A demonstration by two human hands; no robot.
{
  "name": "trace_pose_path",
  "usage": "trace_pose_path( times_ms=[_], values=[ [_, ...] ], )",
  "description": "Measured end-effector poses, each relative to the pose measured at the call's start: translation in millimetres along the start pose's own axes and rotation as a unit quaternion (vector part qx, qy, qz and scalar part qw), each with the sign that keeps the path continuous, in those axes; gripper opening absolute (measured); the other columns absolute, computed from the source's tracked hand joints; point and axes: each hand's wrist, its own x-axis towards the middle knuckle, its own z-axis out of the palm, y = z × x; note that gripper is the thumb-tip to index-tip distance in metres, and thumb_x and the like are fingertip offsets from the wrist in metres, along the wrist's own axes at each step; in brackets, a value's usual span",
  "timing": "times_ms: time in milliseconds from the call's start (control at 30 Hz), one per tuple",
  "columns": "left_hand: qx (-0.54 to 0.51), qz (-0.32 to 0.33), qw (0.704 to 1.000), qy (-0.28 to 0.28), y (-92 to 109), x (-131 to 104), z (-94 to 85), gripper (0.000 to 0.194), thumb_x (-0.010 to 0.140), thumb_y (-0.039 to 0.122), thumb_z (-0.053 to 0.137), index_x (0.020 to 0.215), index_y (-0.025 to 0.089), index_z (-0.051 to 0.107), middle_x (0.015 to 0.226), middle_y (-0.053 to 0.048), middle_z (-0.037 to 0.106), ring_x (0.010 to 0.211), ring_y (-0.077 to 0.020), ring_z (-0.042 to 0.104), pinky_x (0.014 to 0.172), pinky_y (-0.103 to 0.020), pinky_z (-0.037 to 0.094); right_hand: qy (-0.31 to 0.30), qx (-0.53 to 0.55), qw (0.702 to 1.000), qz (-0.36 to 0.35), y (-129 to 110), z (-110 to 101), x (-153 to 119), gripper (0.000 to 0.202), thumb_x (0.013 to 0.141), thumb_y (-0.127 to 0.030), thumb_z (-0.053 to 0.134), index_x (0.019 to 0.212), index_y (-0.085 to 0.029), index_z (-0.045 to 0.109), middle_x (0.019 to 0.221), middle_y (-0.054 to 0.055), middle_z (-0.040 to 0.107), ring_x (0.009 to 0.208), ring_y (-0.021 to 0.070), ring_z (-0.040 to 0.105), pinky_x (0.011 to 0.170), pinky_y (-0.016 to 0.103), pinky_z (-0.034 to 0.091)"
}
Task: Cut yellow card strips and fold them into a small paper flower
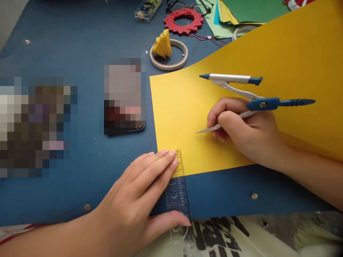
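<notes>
A large sheet of yellow paper (pixel 177 107) lies on the blue table, its right part curving upward. Across its lower left corner rests a clear plastic ruler (pixel 178 192), which overhangs the table's near edge. My left hand (pixel 139 189) presses flat on the ruler, fingertips at its zero end and thumb across its lower part. In my right hand (pixel 241 128) is a drawing compass (pixel 264 104), pinched by its needle leg. The compass legs spread apart, with the silver and blue pencil leg above. Its needle point is over the paper; I cannot tell whether it touches.
A tape roll (pixel 169 66) holds a folded yellow paper piece (pixel 162 44). Beyond it lie a red folded-paper ring (pixel 183 21), eyeglasses (pixel 206 7) and green sheets (pixel 254 10). A blurred-out flat object (pixel 124 96) sits left of the yellow paper, another blurred area (pixel 34 128) farther left.
</notes>
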Motion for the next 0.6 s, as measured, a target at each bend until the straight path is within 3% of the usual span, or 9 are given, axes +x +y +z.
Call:
trace_pose_path(
  times_ms=[600],
  values=[
    [-0.007,0.001,1.0,0.013,1.0,1.0,1.1,0.069,0.077,0.046,0.067,0.126,0.002,0.049,0.129,-0.018,0.053,0.124,-0.0287,0.046,0.108,-0.042,0.039,-0.003,-0.013,1.0,-0.017,-4.3,0.3,0.7,0.028,0.08,-0.002,0.044,0.059,-0.02,0.052,0.051,-0.004,0.049,0.049,0.0093,0.048,0.051,0.025,0.039]
  ],
)
